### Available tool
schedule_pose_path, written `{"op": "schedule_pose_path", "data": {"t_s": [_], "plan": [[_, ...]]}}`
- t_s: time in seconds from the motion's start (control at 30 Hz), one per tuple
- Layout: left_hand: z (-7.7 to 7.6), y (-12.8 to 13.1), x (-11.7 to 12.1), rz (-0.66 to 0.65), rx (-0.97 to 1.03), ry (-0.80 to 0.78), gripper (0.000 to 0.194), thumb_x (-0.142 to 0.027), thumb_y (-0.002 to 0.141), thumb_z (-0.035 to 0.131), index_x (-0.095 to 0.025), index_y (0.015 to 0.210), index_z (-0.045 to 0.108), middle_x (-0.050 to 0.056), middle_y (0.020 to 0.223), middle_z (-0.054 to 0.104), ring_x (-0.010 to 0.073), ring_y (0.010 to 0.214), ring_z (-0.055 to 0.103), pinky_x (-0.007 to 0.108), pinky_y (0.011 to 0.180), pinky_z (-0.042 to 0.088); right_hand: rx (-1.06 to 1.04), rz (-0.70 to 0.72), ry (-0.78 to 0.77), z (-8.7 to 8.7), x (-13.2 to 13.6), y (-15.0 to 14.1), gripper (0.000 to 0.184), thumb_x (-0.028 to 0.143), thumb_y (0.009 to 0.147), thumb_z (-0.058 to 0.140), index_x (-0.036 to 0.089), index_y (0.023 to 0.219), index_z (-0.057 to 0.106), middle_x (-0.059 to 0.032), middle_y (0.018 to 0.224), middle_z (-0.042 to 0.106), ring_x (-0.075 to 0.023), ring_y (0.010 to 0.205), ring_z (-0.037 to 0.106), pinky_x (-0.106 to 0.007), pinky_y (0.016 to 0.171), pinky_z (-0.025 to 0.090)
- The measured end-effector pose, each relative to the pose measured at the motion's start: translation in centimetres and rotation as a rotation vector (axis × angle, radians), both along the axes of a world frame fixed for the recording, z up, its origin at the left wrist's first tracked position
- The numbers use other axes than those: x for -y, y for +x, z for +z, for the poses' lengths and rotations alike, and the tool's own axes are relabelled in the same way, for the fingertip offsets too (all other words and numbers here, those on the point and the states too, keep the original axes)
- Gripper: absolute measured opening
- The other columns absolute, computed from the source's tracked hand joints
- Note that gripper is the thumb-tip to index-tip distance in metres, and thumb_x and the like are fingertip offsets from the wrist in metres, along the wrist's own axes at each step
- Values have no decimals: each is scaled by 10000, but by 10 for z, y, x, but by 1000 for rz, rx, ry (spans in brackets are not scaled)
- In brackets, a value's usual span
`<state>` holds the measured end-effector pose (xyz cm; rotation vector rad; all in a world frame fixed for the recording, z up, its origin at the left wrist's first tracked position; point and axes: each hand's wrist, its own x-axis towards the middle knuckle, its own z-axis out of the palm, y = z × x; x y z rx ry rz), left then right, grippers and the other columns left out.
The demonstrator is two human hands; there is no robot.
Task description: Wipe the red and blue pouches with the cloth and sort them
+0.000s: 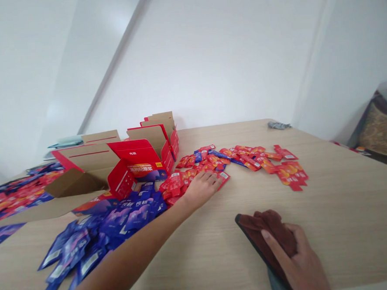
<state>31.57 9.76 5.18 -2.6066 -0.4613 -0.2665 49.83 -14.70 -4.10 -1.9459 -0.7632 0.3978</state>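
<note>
My left hand (203, 189) reaches out over the pile of red sachets (175, 183), palm down, its fingers stretched and lying on a red sachet (223, 176) at the pile's near edge. Close to me on the right, my right hand (300, 254) grips a bunched brown cloth (273, 230), thumb on top. Under the cloth runs a flat dark thing with a straight edge; its kind cannot be made out. Below and left of my left forearm lie blue-purple pouches (129, 216) in a heap.
Open red cartons (145, 159) with raised cardboard flaps stand at the left. More red and orange sachets (246, 155) spread across the middle, with a small group (292, 174) to their right. A grey crumpled item (278, 125) lies by the far edge. Another sachet pile (16, 193) sits far left.
</note>
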Motion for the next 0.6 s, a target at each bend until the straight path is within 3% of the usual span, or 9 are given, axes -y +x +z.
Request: {"op": "schedule_pose_path", "data": {"t_s": [0.1, 0.23, 0.33, 0.6], "plan": [[-22, 3, 4, 77, -45, -46, 229, -140, 1034, 536, -148, 1196, 697, 135, 1119, 745, 244, 1071, 681, 398, 960, 463, -19, 33, -29, -1, 2, 0, 646, 862, 713, 619, 322, 1063, 560, -25, 881, 754, -310, 819, 733, -369, 705, 549], [-39, 4, 11, 165, -64, -105, 281, -359, 1036, 592, -148, 1179, 709, 140, 1072, 747, 270, 1020, 685, 420, 947, 458, -17, 46, -28, 0, 3, -1, 641, 857, 724, 614, 321, 1072, 561, -26, 882, 756, -307, 809, 731, -366, 708, 544], [-41, 9, 13, 209, -55, -125, 347, -449, 1001, 639, -156, 1171, 714, 146, 1114, 743, 294, 1054, 676, 426, 943, 464, 4, 47, 1, 1, 3, -1, 624, 838, 736, 618, 305, 1056, 566, -35, 889, 753, -299, 802, 728, -355, 708, 541], [-32, 8, 17, 214, -3, -142, 271, -395, 1003, 649, -170, 1130, 732, 135, 1172, 745, 305, 1111, 679, 411, 943, 485, 4, 94, 63, 1, 0, -6, 529, 743, 782, 646, 286, 1039, 584, -24, 866, 748, -266, 772, 722, -324, 686, 527]]}}
